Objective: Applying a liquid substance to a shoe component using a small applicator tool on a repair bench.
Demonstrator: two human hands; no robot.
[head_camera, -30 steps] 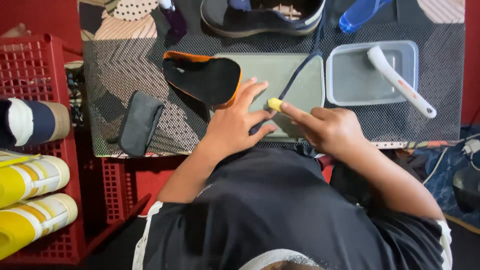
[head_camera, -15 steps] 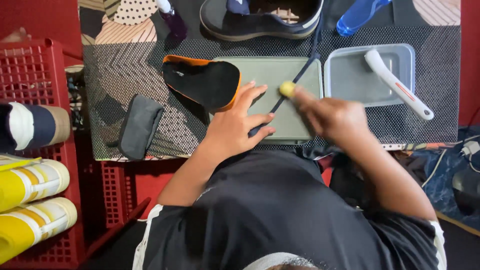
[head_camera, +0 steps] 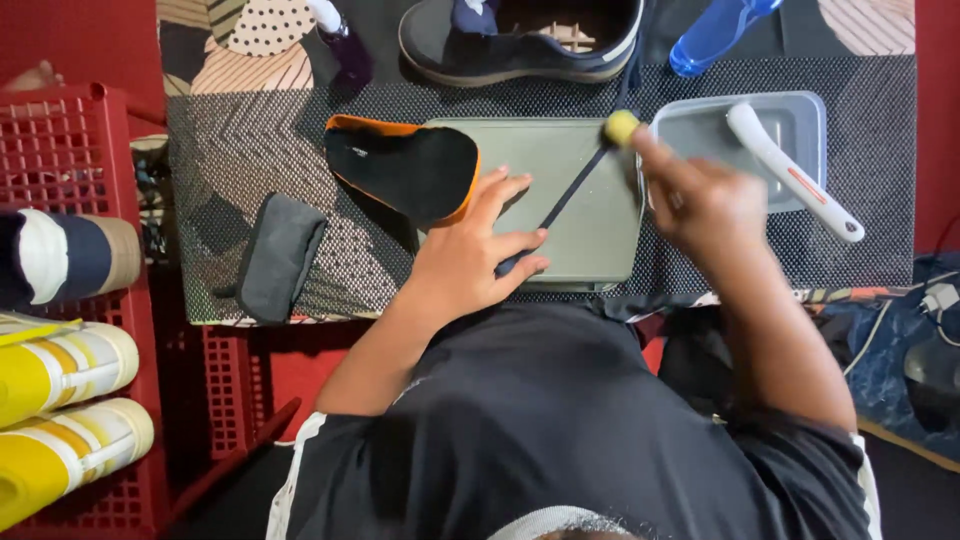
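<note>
My left hand [head_camera: 470,262] lies on a flat grey tray [head_camera: 590,225], fingers pinning the near end of a black shoelace [head_camera: 565,198]. The lace runs taut up and to the right towards a dark shoe [head_camera: 520,45] at the back. My right hand [head_camera: 700,200], blurred with motion, pinches a small yellow pad [head_camera: 621,127] around the lace near the tray's far right corner. A black insole with an orange edge [head_camera: 400,165] rests partly on the tray, just left of my left hand.
A clear plastic tub [head_camera: 700,125] holding a white brush [head_camera: 790,170] stands to the right of the tray. A blue bottle [head_camera: 715,30] and a purple bottle [head_camera: 345,55] lie at the back. A dark grey cloth [head_camera: 278,255] lies left. Red crates [head_camera: 70,170] hold rolled items.
My right hand has slid the yellow pad along the lace, up and to the right, from beside my left hand to the tray's far corner. My left hand has stayed put.
</note>
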